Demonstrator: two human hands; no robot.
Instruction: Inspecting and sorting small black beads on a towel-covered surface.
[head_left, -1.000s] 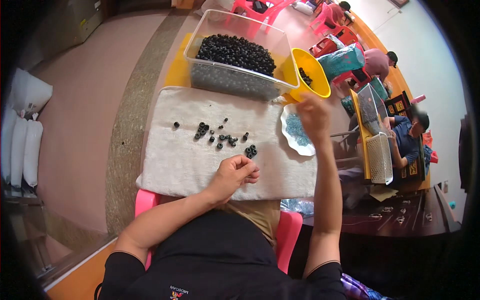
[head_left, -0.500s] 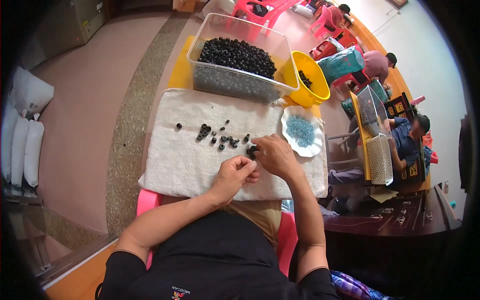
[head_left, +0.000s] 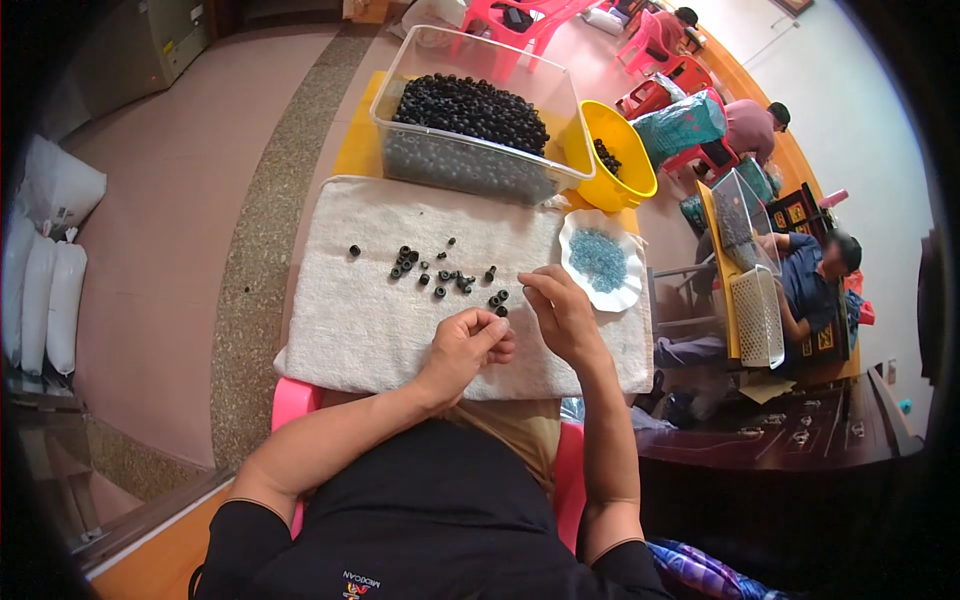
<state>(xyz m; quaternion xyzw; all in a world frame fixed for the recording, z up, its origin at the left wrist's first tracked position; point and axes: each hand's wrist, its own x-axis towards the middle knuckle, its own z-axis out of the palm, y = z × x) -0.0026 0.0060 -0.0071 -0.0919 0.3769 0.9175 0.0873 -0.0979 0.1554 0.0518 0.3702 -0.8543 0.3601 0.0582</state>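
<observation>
Right now, the small black pieces [head_left: 440, 292] lie ahead of both your hands, scattered across the middle of the frame on a white towel [head_left: 365, 325]. The nearest few form a little cluster [head_left: 502, 295] just above the thumb of your left hand [head_left: 460, 350] and to the left of the fingertips of your right hand [head_left: 562, 315], so it sits close to both. The other pieces spread away toward the upper left of the towel, with one lone piece [head_left: 354, 251] well apart at the far left.

Your left hand, just below the centre of the frame, has its fingers curled and the thumb close against the index finger; whether anything is pinched there, you can't tell from this view. Your right hand, right of centre, is narrow too, its thumb and forefinger drawn near each other and pointing left; what they may hold is too small to make out.

Above and right of that hand you have a white scalloped dish [head_left: 618, 302] of pale blue bits [head_left: 598, 258]. Toward the top of the frame stand a clear box [head_left: 440, 165] heaped with black pieces and, beside its right end, a yellow bowl [head_left: 605, 190] with some more.
</observation>
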